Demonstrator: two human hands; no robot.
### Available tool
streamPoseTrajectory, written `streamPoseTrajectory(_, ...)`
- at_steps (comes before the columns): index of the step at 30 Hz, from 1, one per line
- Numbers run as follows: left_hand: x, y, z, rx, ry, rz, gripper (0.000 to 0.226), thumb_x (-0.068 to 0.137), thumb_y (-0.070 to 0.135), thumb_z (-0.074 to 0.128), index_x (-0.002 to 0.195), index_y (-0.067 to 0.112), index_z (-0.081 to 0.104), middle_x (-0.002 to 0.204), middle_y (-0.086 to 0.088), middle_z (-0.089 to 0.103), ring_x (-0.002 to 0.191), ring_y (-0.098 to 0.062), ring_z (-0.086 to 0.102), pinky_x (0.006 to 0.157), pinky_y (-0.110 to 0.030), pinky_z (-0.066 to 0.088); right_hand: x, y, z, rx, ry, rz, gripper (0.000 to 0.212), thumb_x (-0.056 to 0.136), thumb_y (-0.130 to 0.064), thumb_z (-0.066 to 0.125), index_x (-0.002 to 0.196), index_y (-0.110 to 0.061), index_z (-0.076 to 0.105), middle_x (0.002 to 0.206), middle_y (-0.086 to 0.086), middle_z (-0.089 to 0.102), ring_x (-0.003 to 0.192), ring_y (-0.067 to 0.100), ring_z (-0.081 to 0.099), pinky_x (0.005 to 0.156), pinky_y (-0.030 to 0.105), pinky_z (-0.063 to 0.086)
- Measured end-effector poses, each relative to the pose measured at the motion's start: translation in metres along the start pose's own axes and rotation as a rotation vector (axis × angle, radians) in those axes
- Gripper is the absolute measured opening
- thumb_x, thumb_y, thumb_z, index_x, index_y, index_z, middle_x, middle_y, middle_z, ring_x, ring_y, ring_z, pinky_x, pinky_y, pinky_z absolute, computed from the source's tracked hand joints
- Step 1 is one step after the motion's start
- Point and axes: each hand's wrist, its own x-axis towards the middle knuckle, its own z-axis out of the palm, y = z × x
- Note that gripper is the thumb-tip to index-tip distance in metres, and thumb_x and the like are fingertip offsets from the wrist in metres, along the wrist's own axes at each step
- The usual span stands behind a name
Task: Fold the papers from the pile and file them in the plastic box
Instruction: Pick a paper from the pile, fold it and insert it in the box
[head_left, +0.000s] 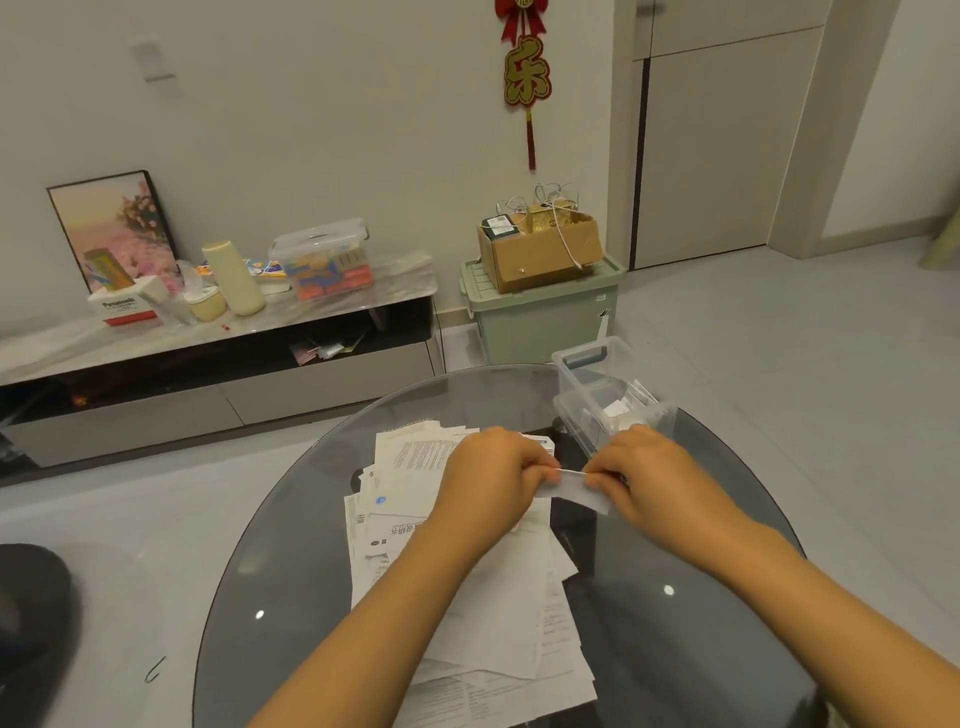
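Observation:
A loose pile of printed white papers (467, 582) covers the middle of the round glass table (675, 623). Above the pile's far end I hold a small folded slip of paper (571, 486). My left hand (493, 483) pinches its left end and my right hand (654, 478) pinches its right end, both with fingers curled. A clear plastic box (613, 400) stands open at the table's far right edge, just beyond my right hand, with a few folded papers inside. Its lid stands up at the back.
Beyond the table stands a green storage bin (540, 322) with a cardboard box (540, 249) on top. A low TV cabinet (208, 353) along the wall carries a picture frame, a tissue box and a plastic container. A dark object (31, 603) sits on the floor at left.

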Motion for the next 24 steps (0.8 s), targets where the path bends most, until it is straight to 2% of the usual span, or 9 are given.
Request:
streamPoseTrajectory(3,0.026,0.016,-0.002,-0.007,-0.018,0.046,0.02,0.092,0.023,0.057,0.103,0.021,0.074,0.104,0.001,0.068,0.087,-0.012,0.054,0.076,-0.021,0.041,0.006,0.014,-0.018,-0.009,0.042,0.088,0.02,0.092,-0.024,0.053,0.091,-0.015,0.071,0.085,0.002,0.063,0.086,0.014,0.047,0.073,0.026,0.04)
streamPoseTrajectory(7,0.066,0.032,-0.004,-0.128,-0.016,0.113,0.02,0.091,0.015,0.058,0.104,0.016,0.073,0.103,-0.002,0.069,0.09,-0.013,0.059,0.085,-0.023,0.046,0.022,0.033,-0.038,0.006,0.183,0.216,0.013,0.088,-0.024,0.06,0.09,-0.019,0.071,0.084,0.0,0.067,0.085,0.016,0.054,0.074,0.034,0.048)
streamPoseTrajectory(11,0.108,0.04,0.003,-0.126,-0.013,0.142,0.018,0.09,0.012,0.06,0.102,0.014,0.074,0.101,-0.004,0.072,0.094,-0.016,0.063,0.087,-0.024,0.047,0.041,0.05,-0.046,-0.05,0.246,0.333,0.011,0.088,-0.024,0.059,0.09,-0.022,0.069,0.087,-0.003,0.068,0.086,0.017,0.057,0.071,0.032,0.048)
streamPoseTrajectory(15,0.149,0.042,0.016,0.001,-0.073,0.178,0.018,0.088,0.008,0.06,0.099,0.012,0.074,0.097,-0.005,0.072,0.09,-0.018,0.062,0.077,-0.022,0.044,0.064,0.065,-0.041,-0.074,0.19,0.44,0.011,0.086,-0.022,0.057,0.086,-0.021,0.068,0.087,0.0,0.069,0.082,0.021,0.06,0.067,0.03,0.047)
streamPoseTrajectory(19,0.172,0.038,0.021,0.113,-0.176,0.188,0.018,0.088,0.005,0.06,0.097,0.012,0.074,0.101,-0.005,0.071,0.094,-0.02,0.063,0.083,-0.03,0.049,0.081,0.072,-0.031,-0.053,0.092,0.534,0.01,0.084,-0.022,0.058,0.078,-0.022,0.066,0.084,0.001,0.069,0.079,0.022,0.062,0.066,0.029,0.048)
streamPoseTrajectory(21,0.181,0.035,0.024,0.148,-0.223,0.198,0.018,0.087,0.005,0.061,0.098,0.012,0.074,0.101,-0.005,0.071,0.093,-0.02,0.063,0.082,-0.029,0.049,0.089,0.075,-0.025,-0.059,0.041,0.575,0.009,0.082,-0.022,0.06,0.079,-0.018,0.066,0.084,0.002,0.068,0.078,0.024,0.061,0.065,0.029,0.049)
streamPoseTrajectory(24,0.19,0.033,0.032,0.219,-0.331,0.215,0.019,0.085,0.004,0.062,0.095,0.013,0.075,0.096,-0.004,0.072,0.089,-0.019,0.064,0.08,-0.029,0.05,0.099,0.077,-0.021,-0.142,-0.073,0.596,0.006,0.079,-0.02,0.062,0.08,-0.014,0.06,0.072,0.002,0.057,0.068,0.023,0.052,0.06,0.025,0.04)
